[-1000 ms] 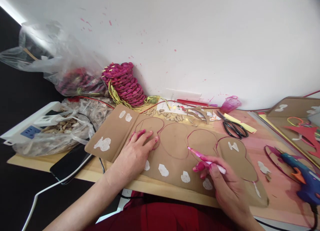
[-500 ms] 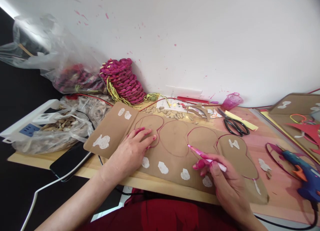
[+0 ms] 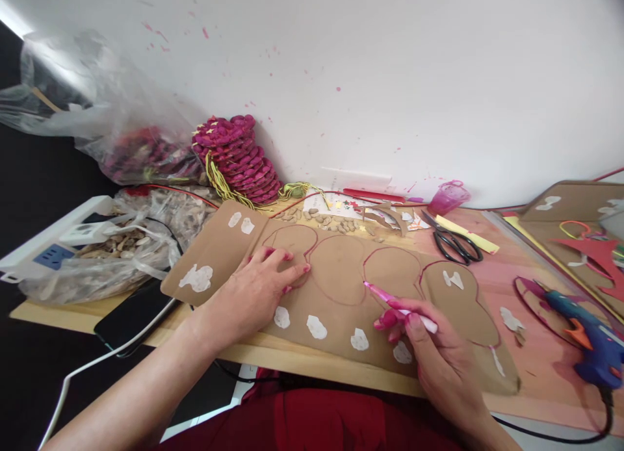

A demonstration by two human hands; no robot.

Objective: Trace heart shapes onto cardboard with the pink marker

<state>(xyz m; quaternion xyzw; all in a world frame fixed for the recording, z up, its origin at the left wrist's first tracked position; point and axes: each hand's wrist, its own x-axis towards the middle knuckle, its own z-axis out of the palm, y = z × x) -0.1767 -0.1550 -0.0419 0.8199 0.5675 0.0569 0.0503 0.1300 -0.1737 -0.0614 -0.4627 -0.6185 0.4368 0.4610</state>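
A brown sheet of cardboard (image 3: 336, 288) lies along the front of the table, with rounded purple outlines drawn across it and white patches of torn paper stuck on. My left hand (image 3: 263, 282) rests on its left part, fingers apart and pressing on the first outline, nothing held. In my right hand (image 3: 433, 347) is a pink marker (image 3: 390, 299), gripped like a pen. Its tip touches, or is very close to, the line at the left side of the third outline. Pink stains cover several of my fingertips.
Black-handled scissors (image 3: 455, 243) and a pink plastic cup (image 3: 448, 196) stand behind the cardboard. A blue glue gun (image 3: 582, 340) lies at right. Peanut shells in a bag (image 3: 121, 243), a power strip (image 3: 58, 243), a phone (image 3: 129, 314) and a stack of purple peanut-shell shapes (image 3: 238, 158) are left.
My left thumb has slid slightly right on the cardboard. The marker's tip stays at about the same spot by the third outline. The whole view has shifted a little.
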